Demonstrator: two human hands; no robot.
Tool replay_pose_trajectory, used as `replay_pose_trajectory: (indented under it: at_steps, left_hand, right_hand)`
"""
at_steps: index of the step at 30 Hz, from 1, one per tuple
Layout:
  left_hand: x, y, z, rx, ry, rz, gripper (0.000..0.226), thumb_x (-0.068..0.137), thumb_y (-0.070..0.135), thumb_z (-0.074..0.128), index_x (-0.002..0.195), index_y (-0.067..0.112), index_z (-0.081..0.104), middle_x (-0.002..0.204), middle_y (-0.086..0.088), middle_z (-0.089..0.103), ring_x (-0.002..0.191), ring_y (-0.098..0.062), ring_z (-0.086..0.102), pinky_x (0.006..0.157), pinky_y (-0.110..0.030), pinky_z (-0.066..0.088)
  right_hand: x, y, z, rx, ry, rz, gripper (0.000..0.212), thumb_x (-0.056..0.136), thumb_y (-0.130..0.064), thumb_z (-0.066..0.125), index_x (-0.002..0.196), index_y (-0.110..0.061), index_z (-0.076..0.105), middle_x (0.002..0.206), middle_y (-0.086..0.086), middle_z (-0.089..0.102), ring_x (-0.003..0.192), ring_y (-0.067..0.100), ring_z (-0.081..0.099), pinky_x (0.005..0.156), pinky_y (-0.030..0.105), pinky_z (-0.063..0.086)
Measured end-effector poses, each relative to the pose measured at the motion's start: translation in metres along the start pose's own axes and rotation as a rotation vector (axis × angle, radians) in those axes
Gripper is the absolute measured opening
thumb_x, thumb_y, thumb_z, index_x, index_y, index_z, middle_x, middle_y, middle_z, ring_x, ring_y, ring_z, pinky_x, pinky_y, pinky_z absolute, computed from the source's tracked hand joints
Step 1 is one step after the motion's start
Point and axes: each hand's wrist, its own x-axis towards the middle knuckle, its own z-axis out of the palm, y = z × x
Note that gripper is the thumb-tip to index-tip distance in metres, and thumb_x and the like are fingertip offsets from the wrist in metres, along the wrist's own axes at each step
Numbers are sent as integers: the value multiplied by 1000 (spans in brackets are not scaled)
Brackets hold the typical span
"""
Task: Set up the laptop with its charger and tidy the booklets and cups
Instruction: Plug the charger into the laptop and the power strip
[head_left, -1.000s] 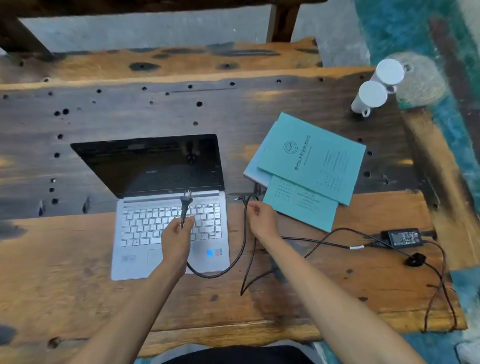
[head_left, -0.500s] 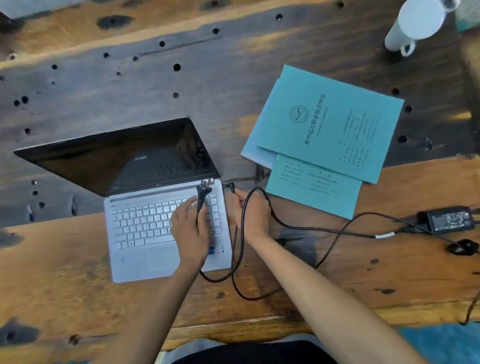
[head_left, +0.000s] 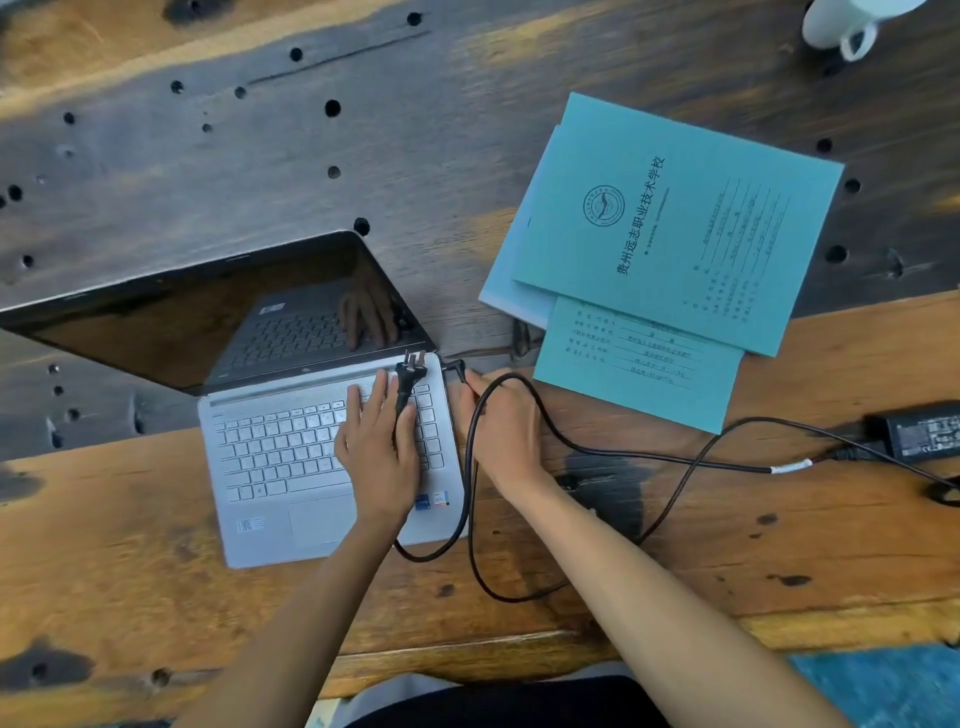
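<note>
Head view, items on the wooden tabletop (head_left: 156, 545). Laptop (head_left: 291, 441): silver, lid open, screen dark, near the front edge, left of centre. Left hand (head_left: 379, 457): lying over the keyboard, fingers fairly straight, wall plug (head_left: 410, 371) pinched between thumb and forefinger. Right hand (head_left: 501, 426): just beside the laptop's right edge, fingers curled round the charger's barrel connector (head_left: 458, 368), its tip at the laptop's side. Black cable (head_left: 623, 454): looped toward the power brick (head_left: 922, 431) at the right edge. Teal booklets (head_left: 670, 228): stacked askew, right of centre. White cup (head_left: 844, 23): far right corner, partly out of view.
</note>
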Motion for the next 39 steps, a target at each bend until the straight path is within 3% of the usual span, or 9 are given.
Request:
replay_pose_trajectory:
  at_steps: [4, 13, 19, 24, 27, 30, 34, 36, 39]
  left_hand:
    - [0, -3, 1, 11, -8, 10, 41, 108, 35, 38, 147, 28, 50, 158, 16, 34, 154, -15, 13, 116, -48, 17]
    - [0, -10, 1, 89, -24, 11, 42, 107, 43, 38, 148, 40, 41, 159, 22, 32, 153, -10, 15, 104, -38, 15]
    - [0, -11, 2, 140, -30, 47, 43, 107, 43, 36, 149, 38, 41, 160, 18, 33, 153, -14, 17, 104, -46, 21]
    - [-2, -7, -1, 108, -74, 38, 44, 106, 45, 34, 149, 37, 43, 163, 13, 29, 154, -17, 14, 109, -53, 17]
    - [-9, -1, -8, -31, -74, 67, 41, 106, 37, 42, 147, 33, 48, 165, 6, 26, 155, -19, 12, 116, -55, 14]
    - [-20, 5, -21, -240, -36, 130, 39, 106, 29, 49, 144, 27, 54, 165, 4, 25, 152, -13, 20, 118, -35, 27]
    - [-32, 11, -47, -406, -32, 129, 23, 106, 31, 48, 121, 31, 65, 116, 10, 66, 104, -4, 65, 81, -24, 55]
    - [-37, 13, -61, -461, -6, 76, 15, 105, 33, 49, 104, 33, 64, 85, 12, 68, 72, -3, 66, 61, -18, 49]
    - [-47, 17, -79, -497, 73, 76, 19, 104, 32, 50, 89, 27, 61, 68, 3, 60, 60, -7, 54, 55, -24, 37]
  right_hand:
    - [-1, 0, 5, 6, -64, 3, 42, 96, -10, 65, 138, -9, 64, 107, 12, 69, 97, 26, 66, 88, 38, 54]
    - [-11, -4, 15, 68, -23, 15, 40, 96, -10, 66, 136, -6, 65, 112, 14, 65, 101, 31, 61, 87, 42, 51]
    - [-13, -1, 15, 11, -8, -66, 40, 95, -1, 65, 135, -2, 64, 109, 20, 64, 97, 36, 60, 77, 51, 52]
    - [-17, -6, 6, -15, -102, -53, 45, 100, -13, 58, 144, -1, 55, 124, 20, 58, 110, 36, 57, 91, 50, 50]
    - [-30, -10, -6, -14, -86, -32, 45, 103, -14, 53, 148, -10, 52, 135, 13, 55, 117, 25, 52, 99, 40, 47]
    - [-52, -24, -30, 116, -15, -58, 41, 103, -13, 48, 138, -34, 55, 128, -18, 54, 112, -7, 43, 99, 19, 38]
    - [-75, -39, -69, 410, -241, 148, 35, 106, -13, 44, 130, -34, 58, 104, -28, 67, 97, -11, 61, 86, 10, 48]
    - [-87, -44, -86, 536, -298, 276, 36, 105, -5, 44, 114, -31, 67, 98, -10, 77, 77, -7, 65, 69, 9, 48]
    - [-104, -53, -110, 867, -273, 520, 29, 106, -10, 42, 119, -18, 67, 101, 9, 80, 71, 11, 69, 64, 21, 51]
